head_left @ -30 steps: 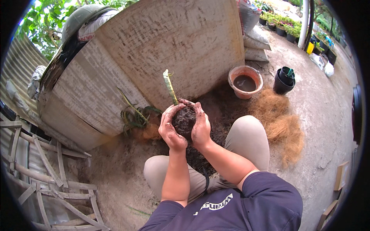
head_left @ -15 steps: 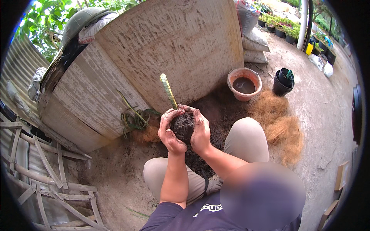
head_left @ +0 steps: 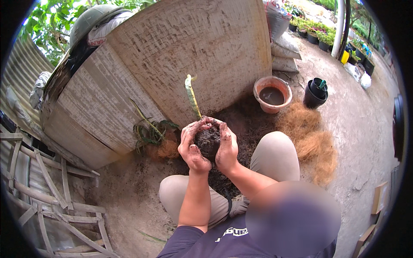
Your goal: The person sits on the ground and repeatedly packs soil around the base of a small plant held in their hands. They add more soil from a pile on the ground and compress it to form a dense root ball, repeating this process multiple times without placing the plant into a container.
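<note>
Both my hands cup a dark, muddy soil ball (head_left: 208,142) in front of my bent knees. My left hand (head_left: 192,146) is wrapped round its left side, fingers curved and smeared with dirt. My right hand (head_left: 226,148) presses round the other side, and the fingertips of both meet over the top. A long variegated green and yellow leaf (head_left: 192,96) stands up out of the ball. Loose dark soil (head_left: 228,180) lies below my hands.
An orange bucket of muddy water (head_left: 271,98) and stacked black pots (head_left: 315,95) stand right, behind brown fibre (head_left: 314,146). Cut plants (head_left: 150,129) lie by a board (head_left: 185,51). A slatted frame (head_left: 56,202) is left; sacks (head_left: 284,56) and potted plants (head_left: 322,36) stand further back.
My cupped hands and the soil ball have shifted slightly right since half a second ago. The leaf's tip has swung a little up and to the right.
</note>
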`<action>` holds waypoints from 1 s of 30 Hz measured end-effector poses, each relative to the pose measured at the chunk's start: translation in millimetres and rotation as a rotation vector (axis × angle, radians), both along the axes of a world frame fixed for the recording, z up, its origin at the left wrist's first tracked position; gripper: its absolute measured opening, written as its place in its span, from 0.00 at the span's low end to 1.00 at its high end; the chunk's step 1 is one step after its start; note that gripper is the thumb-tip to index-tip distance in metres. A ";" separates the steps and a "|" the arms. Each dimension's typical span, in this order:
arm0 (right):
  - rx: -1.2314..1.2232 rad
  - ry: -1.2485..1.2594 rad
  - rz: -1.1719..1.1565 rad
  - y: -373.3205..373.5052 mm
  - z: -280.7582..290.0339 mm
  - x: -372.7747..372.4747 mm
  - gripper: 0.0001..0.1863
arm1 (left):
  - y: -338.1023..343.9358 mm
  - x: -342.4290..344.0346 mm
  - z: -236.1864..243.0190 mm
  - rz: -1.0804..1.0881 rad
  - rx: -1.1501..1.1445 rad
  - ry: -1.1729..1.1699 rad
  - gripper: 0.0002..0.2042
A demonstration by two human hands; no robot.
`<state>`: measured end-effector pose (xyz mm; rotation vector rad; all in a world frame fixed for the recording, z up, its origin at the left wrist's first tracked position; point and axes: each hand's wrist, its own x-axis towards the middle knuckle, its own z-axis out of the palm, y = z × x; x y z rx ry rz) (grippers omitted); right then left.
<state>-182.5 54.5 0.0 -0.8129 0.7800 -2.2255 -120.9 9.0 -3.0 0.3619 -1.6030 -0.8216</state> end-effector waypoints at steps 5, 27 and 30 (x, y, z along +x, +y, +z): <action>-0.031 -0.038 0.007 0.3 6.7 -0.6 0.24 | 6.4 -10.0 4.8 0.046 0.038 0.158 0.25; -0.103 -0.102 0.106 -4.9 9.3 1.9 0.21 | 2.2 -4.5 5.0 0.008 0.012 0.232 0.28; -0.105 -0.055 0.091 -4.2 6.3 1.9 0.20 | 6.5 -6.1 15.7 -0.048 0.067 0.246 0.29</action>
